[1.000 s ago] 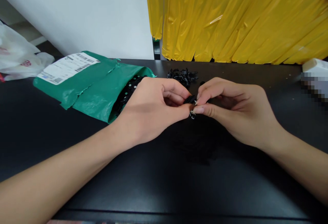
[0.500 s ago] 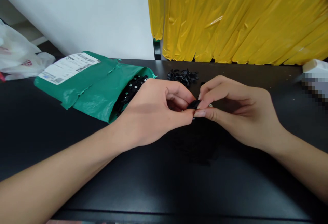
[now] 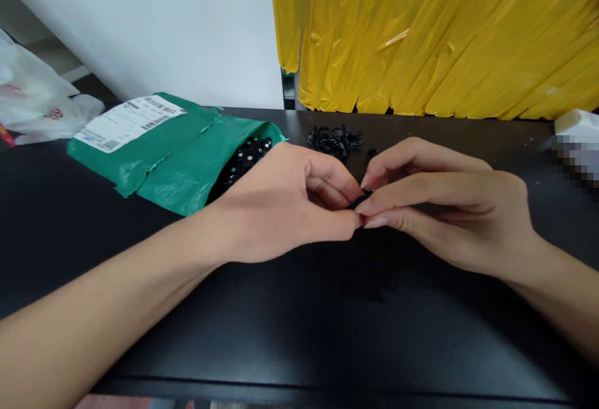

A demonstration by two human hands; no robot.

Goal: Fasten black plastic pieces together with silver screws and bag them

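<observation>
Green mailer bag (image 3: 173, 159): here it is, lying on its side at the left, torn mouth turned toward the hands, with a white shipping label (image 3: 131, 123) on top.
Black snap pieces (image 3: 248, 157): crowding that mouth, dotted with shiny round metal bits, and the left hand (image 3: 281, 203) cuts across the lower part of the opening.
Loose black pile (image 3: 333, 139): a tangled little heap just beyond the fingers, with a stray black piece (image 3: 371, 153) near its right side.
Fingertip action: the left hand is narrow, thumb and fingers pinching a small black item (image 3: 359, 200); the right hand (image 3: 468, 216) comes in narrow too, finger and thumb pinching at the item's other end, right between the hands.
White plastic bag (image 3: 42, 100): slumped at the far left with a red print.
White object (image 3: 578, 123): over at the right edge, partly pixelated.
Black tabletop (image 3: 281, 328): smooth and dark, a few pale specks at the right, running under everything.
Backdrop: a plain white panel (image 3: 187, 22) on the left, creased yellow plastic sheeting (image 3: 430, 35) hanging on the right.
Hard to see: fingers cover most of the pinched item, so its shape stays unclear; the picture's edge trims both forearms and the white plastic bag.
</observation>
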